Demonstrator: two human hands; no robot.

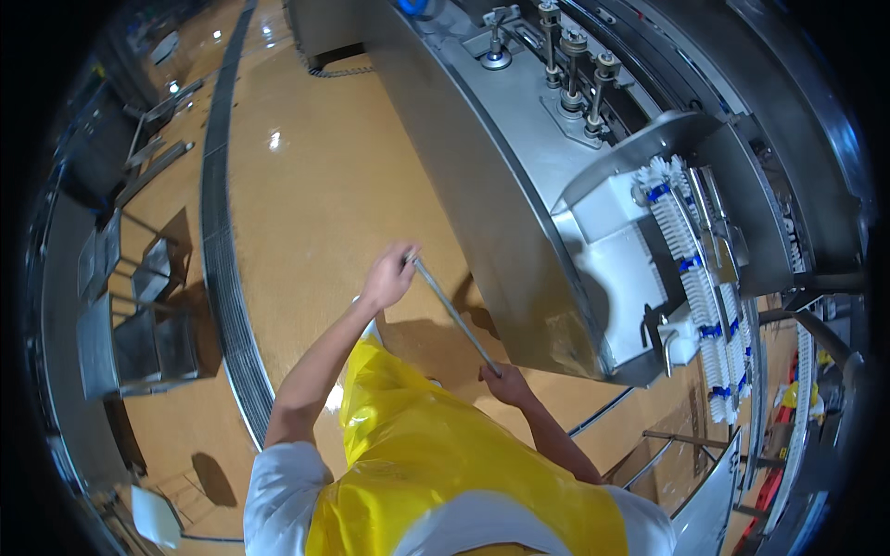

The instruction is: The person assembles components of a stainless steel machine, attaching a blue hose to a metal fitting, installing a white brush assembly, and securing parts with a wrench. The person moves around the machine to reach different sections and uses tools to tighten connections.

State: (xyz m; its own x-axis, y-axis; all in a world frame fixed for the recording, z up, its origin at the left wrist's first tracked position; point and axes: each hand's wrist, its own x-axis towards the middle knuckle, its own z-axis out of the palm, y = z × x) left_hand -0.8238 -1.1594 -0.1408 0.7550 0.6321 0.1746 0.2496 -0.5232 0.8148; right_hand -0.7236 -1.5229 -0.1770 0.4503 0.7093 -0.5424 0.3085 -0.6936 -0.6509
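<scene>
A thin grey metal rod (454,312) slants across the front of my yellow apron, held between my two hands. My left hand (392,275) is closed round its upper, farther end. Lower down and to the right, my right hand (503,382) has its fingers wrapped round the other end. Both hands are above the floor, left of the machine's steel side panel (482,213). Whatever lies past the ends of the rod is hidden by my fists.
A long steel machine fills the right, with a white bristled roller brush (691,269) and upright metal posts (573,79). A grated floor drain (219,213) runs along the tan floor (315,157). Steel bins (153,343) stand at left; a white paddle-shaped thing (155,516) is at lower left.
</scene>
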